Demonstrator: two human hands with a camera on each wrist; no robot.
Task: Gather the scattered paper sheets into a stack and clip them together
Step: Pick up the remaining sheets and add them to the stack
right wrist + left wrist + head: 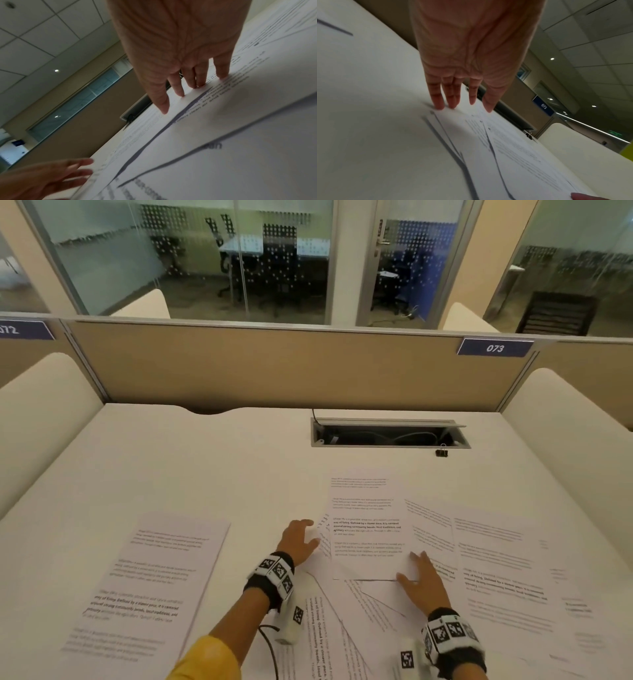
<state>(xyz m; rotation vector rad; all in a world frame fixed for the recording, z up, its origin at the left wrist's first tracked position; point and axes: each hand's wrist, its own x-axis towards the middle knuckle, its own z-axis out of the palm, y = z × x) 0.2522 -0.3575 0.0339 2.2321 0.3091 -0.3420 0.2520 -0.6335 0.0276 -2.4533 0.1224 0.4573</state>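
Note:
Several printed paper sheets lie on the white desk. A top sheet (366,529) sits upright over fanned, overlapping sheets (493,573) at the centre and right. A single sheet (150,587) lies apart on the left. My left hand (301,539) rests with straight fingers (439,104) on the left edge of the overlapping pile. My right hand (423,580) lies flat on the top sheet's lower right corner, its fingers (192,82) straight on the paper. A small black binder clip (442,452) stands at the back right, beyond both hands.
An open cable hatch (388,433) is sunk into the desk just behind the clip. A tan partition (274,364) with the label 073 closes the back. White side dividers (561,419) flank the desk.

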